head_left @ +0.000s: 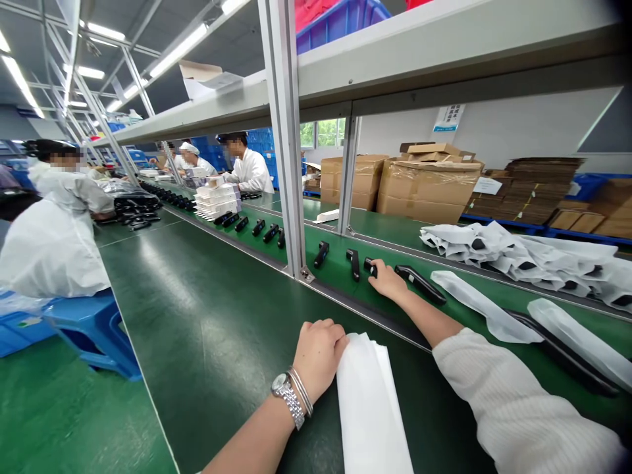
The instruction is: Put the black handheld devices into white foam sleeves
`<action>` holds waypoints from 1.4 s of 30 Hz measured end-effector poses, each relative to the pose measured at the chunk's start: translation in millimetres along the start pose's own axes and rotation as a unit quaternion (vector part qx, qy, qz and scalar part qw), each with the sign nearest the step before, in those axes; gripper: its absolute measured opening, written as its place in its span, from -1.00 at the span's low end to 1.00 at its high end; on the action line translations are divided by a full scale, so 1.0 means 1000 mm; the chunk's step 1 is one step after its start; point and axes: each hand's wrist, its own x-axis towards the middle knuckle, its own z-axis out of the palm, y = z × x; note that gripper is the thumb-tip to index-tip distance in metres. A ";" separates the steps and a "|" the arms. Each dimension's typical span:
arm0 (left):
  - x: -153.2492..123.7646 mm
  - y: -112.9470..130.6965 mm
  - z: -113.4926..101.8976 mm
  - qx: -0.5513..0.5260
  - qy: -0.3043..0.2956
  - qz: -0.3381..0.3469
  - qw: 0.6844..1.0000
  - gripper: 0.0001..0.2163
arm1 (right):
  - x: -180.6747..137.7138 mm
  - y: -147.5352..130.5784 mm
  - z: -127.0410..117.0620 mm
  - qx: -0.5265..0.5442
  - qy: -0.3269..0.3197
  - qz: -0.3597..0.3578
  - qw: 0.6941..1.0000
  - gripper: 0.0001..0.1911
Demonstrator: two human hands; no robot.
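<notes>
My left hand (320, 355), with a watch and bangles on its wrist, has its fingers curled closed at the top edge of a stack of flat white bags (371, 405) on the green table. Reaching over the metal edge, my right hand (388, 282) is closed on a black handheld device (369, 264) on the green conveyor belt. Just left of it lies another black handheld device (353, 264). A longer black device (421, 283) is to its right, followed by a loose white sleeve (486, 306).
A metal post (286, 145) rises from the table edge. White-wrapped items (523, 257) are heaped beyond the belt. Co-workers in white sit farther along, one (54, 224) on a blue stool (93, 329). Cardboard boxes (427, 187) stand behind. A shelf (444, 49) runs overhead.
</notes>
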 end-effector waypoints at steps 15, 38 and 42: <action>-0.003 0.010 -0.005 -0.104 0.055 0.065 0.991 -0.92 | -0.125 -0.021 -0.016 0.545 -0.145 -0.060 0.823 0.02; 0.002 0.003 -0.004 -0.215 0.159 -0.017 0.963 -0.90 | -0.145 -0.032 -0.010 0.448 -0.248 -0.072 0.856 -0.63; 0.001 -0.002 -0.002 -0.099 0.085 -0.060 0.990 -0.89 | -0.098 -0.018 -0.042 0.384 0.016 -0.051 0.922 -0.67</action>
